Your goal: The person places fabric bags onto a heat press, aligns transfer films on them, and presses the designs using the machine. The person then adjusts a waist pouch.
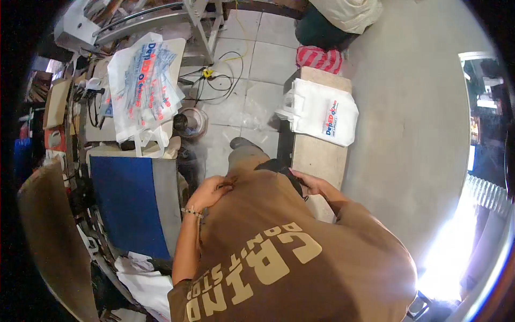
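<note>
My left hand (pixel 213 192), with a beaded bracelet at the wrist, rests against the front of my brown shirt (pixel 316 268). Its fingers are curled in on the shirt fabric. At my other side, my right hand (pixel 310 184) is closed at the edge of a black pouch-like item (pixel 283 173) by my waist. Part of its fingers is hidden behind that item. To the right of my legs, a white printed bag (pixel 324 114) lies flat on a narrow bench (pixel 320 155). A pile of similar white bags (pixel 145 88) lies on the left.
A blue panel (pixel 129 198) stands below the left pile. Black and yellow cables (pixel 217 80) run over the tiled floor (pixel 268 51). A metal frame (pixel 201 27) stands at the back left, near a red-striped bundle (pixel 319 59). A wall (pixel 397 134) borders the bench.
</note>
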`<action>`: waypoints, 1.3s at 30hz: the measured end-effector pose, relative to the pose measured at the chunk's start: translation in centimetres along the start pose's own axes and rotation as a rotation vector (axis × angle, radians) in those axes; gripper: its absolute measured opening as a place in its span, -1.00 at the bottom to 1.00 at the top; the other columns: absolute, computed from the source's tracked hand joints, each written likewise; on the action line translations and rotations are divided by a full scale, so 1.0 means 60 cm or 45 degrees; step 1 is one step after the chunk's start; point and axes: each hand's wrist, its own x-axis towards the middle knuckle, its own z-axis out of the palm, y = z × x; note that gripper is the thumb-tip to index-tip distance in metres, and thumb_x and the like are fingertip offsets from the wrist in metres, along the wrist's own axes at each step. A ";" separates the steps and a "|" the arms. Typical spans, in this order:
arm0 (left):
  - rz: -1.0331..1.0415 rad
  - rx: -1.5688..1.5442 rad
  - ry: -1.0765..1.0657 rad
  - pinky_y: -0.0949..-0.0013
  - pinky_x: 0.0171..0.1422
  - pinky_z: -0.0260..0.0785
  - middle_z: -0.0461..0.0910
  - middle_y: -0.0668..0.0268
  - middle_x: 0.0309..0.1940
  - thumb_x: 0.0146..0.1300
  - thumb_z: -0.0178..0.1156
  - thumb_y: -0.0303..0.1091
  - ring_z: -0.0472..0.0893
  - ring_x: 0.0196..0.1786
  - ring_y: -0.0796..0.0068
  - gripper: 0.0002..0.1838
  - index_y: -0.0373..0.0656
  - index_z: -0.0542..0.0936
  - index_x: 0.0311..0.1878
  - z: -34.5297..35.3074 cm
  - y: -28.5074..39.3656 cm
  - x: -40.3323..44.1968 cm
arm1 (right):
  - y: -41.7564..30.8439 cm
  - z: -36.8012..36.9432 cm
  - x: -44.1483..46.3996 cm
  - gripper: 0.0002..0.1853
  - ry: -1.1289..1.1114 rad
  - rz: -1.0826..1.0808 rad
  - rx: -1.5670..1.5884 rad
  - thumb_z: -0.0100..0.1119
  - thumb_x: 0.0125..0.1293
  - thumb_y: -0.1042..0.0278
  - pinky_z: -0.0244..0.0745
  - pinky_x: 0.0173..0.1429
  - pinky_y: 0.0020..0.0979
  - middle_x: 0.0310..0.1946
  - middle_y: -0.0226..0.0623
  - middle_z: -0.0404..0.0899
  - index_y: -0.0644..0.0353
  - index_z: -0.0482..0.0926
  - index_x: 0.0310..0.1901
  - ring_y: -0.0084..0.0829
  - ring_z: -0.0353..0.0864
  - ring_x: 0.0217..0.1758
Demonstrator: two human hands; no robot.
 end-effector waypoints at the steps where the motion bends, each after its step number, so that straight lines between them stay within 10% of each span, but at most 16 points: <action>1: -0.013 0.019 -0.018 0.27 -0.11 0.46 0.68 0.06 -0.20 0.28 0.30 -0.36 0.65 -0.25 0.25 -0.74 -0.24 0.69 0.00 -0.006 -0.002 0.000 | -0.006 -0.003 0.001 -0.33 0.027 -0.010 -0.056 0.05 0.44 -0.27 0.68 0.08 -0.30 0.14 -0.22 0.65 0.19 0.52 0.28 -0.43 0.72 0.03; 9: -0.345 -0.072 -0.020 0.24 0.01 0.47 0.69 -0.01 -0.23 0.29 0.29 -0.28 0.67 -0.18 0.11 -0.72 -0.31 0.68 -0.08 -0.034 0.042 -0.019 | -0.067 0.038 -0.011 -0.14 0.171 -0.071 -0.406 -0.02 0.34 -0.50 0.51 0.19 -0.21 0.23 -0.20 0.56 0.13 0.43 0.37 -0.24 0.62 0.11; 12: 0.418 0.555 0.531 0.26 0.01 0.46 0.67 -0.01 -0.14 0.26 0.33 -0.24 0.66 -0.11 0.17 -0.68 -0.28 0.68 -0.05 -0.031 0.107 0.037 | -0.070 0.005 0.036 -0.22 0.119 -0.049 -0.432 0.02 0.35 -0.45 0.50 0.19 -0.25 0.12 -0.26 0.63 0.04 0.47 0.34 -0.27 0.65 0.06; 14: 0.255 -0.147 0.067 0.20 0.06 0.44 0.67 0.08 -0.11 0.27 0.33 -0.34 0.63 -0.06 0.13 -0.75 -0.26 0.67 -0.05 -0.026 0.142 0.072 | -0.072 -0.001 0.046 -0.23 0.202 0.091 -0.454 0.03 0.34 -0.46 0.49 0.22 -0.15 0.18 -0.22 0.60 0.00 0.46 0.34 -0.26 0.65 0.08; 17: 0.229 0.124 -0.263 0.20 0.04 0.45 0.65 0.09 -0.19 0.28 0.28 -0.41 0.63 -0.09 0.10 -0.83 -0.26 0.67 -0.10 -0.029 0.159 0.092 | -0.077 0.020 0.008 -0.15 -0.182 0.068 -0.245 0.03 0.32 -0.48 0.47 0.25 0.00 0.36 -0.14 0.43 0.00 0.35 0.43 -0.17 0.62 0.19; 20: 0.410 0.376 -0.191 0.19 -0.06 0.46 0.60 0.10 -0.29 0.31 0.24 -0.40 0.61 -0.16 0.03 -0.86 -0.24 0.68 -0.16 -0.052 0.181 0.061 | -0.092 0.028 -0.020 -0.16 -0.153 0.067 -0.341 -0.04 0.35 -0.50 0.66 0.00 -0.05 0.01 -0.36 0.55 0.04 0.36 0.41 -0.18 0.66 0.10; 30: 0.111 0.297 -0.241 0.22 0.05 0.48 0.66 0.14 -0.24 0.30 0.25 -0.39 0.66 -0.07 0.18 -0.82 -0.28 0.66 -0.11 -0.042 0.196 0.072 | -0.078 0.003 -0.005 -0.21 -0.228 0.054 -0.337 -0.02 0.38 -0.44 0.65 0.00 -0.12 0.19 -0.24 0.52 0.05 0.39 0.39 -0.17 0.65 0.10; 33: 0.549 0.089 0.130 0.20 0.17 0.47 0.68 0.08 -0.14 0.35 0.24 -0.30 0.66 0.02 0.11 -0.74 -0.30 0.66 -0.04 -0.009 0.225 0.097 | -0.083 0.007 -0.004 -0.25 -0.220 0.075 -0.314 0.02 0.38 -0.40 0.57 0.14 -0.06 0.21 -0.26 0.54 0.05 0.43 0.36 -0.19 0.60 0.14; 35: 0.254 0.099 -0.617 0.20 0.28 0.44 0.68 0.03 -0.01 0.41 0.20 -0.24 0.64 0.14 0.07 -0.67 -0.32 0.65 0.04 -0.007 0.235 0.095 | -0.091 -0.001 -0.003 -0.05 -0.296 0.109 -0.449 0.10 0.33 -0.39 0.33 0.39 0.18 0.54 -0.14 0.16 0.11 0.11 0.55 -0.05 0.24 0.53; 39: 0.379 -0.015 -0.524 0.20 0.34 0.42 0.68 0.02 0.05 0.45 0.16 -0.24 0.61 0.23 0.10 -0.68 -0.32 0.66 0.04 -0.015 0.214 0.080 | -0.074 -0.050 0.040 -0.12 -0.208 0.162 -0.393 0.14 0.36 -0.30 0.36 0.37 0.15 0.51 -0.13 0.21 0.10 0.18 0.53 -0.07 0.29 0.50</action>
